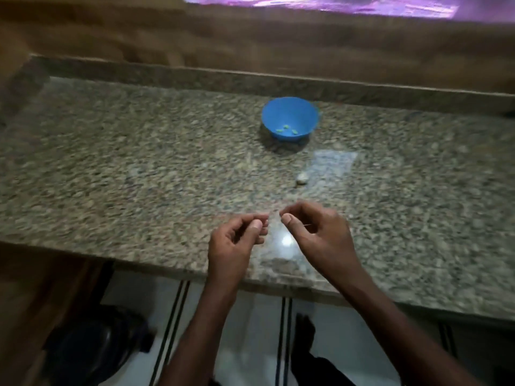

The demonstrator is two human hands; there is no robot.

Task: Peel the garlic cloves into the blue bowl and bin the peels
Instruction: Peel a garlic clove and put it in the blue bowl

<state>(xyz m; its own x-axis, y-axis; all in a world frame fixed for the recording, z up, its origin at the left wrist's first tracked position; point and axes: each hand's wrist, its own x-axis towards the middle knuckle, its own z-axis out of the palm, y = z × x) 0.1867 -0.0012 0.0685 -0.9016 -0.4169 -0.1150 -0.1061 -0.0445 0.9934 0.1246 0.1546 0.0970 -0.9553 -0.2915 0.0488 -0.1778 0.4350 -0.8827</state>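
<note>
The blue bowl [289, 118] stands toward the back of the granite counter [139, 168] and holds several small peeled cloves [287, 130]. One pale unpeeled garlic clove [301, 178] lies on the counter in front of the bowl. My left hand [237, 240] and my right hand [315, 232] hover over the counter's front edge with their fingertips pinched and close together. Between them hangs what looks like a thin clear plastic bag [278, 246], blurred and glinting. Each hand pinches a top corner of it.
A flat clear plastic sheet [334, 165] lies on the counter right of the loose clove. On the floor at lower left, below the counter, stands a dark round bin [94, 349]. A raised granite ledge [250, 79] runs along the back.
</note>
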